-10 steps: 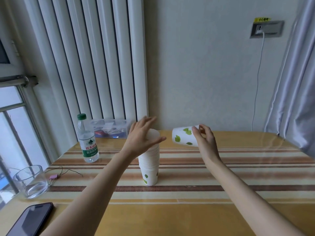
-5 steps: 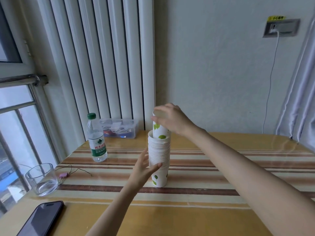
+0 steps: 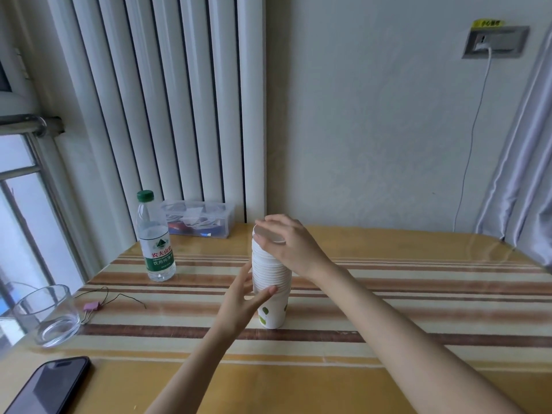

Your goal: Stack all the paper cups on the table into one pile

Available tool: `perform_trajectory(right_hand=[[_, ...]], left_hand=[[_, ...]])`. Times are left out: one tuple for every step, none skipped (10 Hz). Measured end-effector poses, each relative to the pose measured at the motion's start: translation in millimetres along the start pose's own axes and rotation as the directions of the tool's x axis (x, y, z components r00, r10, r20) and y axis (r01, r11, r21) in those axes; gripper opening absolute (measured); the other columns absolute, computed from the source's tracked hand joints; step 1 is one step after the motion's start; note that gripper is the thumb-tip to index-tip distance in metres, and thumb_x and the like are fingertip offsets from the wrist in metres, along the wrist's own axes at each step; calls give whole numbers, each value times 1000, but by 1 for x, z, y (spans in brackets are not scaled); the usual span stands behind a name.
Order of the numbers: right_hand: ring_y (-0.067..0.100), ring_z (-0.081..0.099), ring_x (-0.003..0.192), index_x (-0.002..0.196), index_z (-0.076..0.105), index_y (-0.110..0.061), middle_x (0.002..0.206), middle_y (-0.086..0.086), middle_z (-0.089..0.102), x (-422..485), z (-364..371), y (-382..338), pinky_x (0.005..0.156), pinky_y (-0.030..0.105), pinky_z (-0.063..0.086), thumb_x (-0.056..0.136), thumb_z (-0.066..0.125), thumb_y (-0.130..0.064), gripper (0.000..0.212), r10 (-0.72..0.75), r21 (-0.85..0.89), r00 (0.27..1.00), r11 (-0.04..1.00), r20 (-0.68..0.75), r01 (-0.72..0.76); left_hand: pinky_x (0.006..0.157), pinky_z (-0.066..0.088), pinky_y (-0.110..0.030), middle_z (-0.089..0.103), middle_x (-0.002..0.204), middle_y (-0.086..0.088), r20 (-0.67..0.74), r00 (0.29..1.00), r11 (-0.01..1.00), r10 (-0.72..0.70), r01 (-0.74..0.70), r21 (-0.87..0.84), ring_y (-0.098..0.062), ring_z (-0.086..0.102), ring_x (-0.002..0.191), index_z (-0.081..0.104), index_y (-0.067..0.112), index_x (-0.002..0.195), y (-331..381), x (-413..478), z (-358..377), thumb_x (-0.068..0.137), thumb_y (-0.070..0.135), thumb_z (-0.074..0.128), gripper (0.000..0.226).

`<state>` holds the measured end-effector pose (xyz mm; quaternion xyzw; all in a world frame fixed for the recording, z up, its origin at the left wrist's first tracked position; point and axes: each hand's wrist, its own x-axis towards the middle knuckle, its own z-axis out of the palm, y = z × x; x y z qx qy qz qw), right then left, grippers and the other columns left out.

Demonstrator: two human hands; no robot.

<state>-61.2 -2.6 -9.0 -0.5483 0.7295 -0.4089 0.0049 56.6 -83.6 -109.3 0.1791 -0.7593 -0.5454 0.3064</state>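
A tall pile of white paper cups [image 3: 272, 279] with green leaf prints stands upright in the middle of the striped table [image 3: 418, 297]. My right hand [image 3: 291, 245] lies over the top of the pile, fingers curled around the uppermost cup, which sits pushed down into the pile. My left hand [image 3: 243, 300] touches the lower left side of the pile with fingers spread, thumb against the front. No other loose cup shows on the table.
A water bottle [image 3: 155, 239] stands at the back left, with a clear plastic box [image 3: 198, 219] behind it. A glass bowl [image 3: 46, 315] and a thin wire with a pink clip [image 3: 92, 306] lie at the left, a dark phone [image 3: 47, 386] at the near left edge.
My right hand brought a leaf-print cup from the right over the pile and pushed it down inside. My left hand dropped from the pile's top to its lower side.
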Motion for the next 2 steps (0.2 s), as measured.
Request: perform_trajectory(right_hand=[[14, 32, 135, 131, 52, -28, 145, -5, 40, -2, -6, -8, 112, 32, 26, 86, 52, -50, 50, 30, -23, 998, 999, 60, -28], [13, 18, 140, 138, 43, -22, 151, -2, 31, -9, -18, -17, 113, 28, 17, 86, 54, -47, 58, 13, 60, 1000, 998, 23, -15]], left_hand=[[78, 49, -14, 61, 121, 13, 28, 999, 999, -35, 34, 33, -3, 60, 109, 43, 31, 134, 5, -4, 0, 69, 44, 73, 72], [96, 45, -27, 52, 136, 7, -3, 1000, 998, -17, 17, 61, -13, 48, 125, 36, 26, 139, 19, -4, -6, 60, 61, 73, 94]])
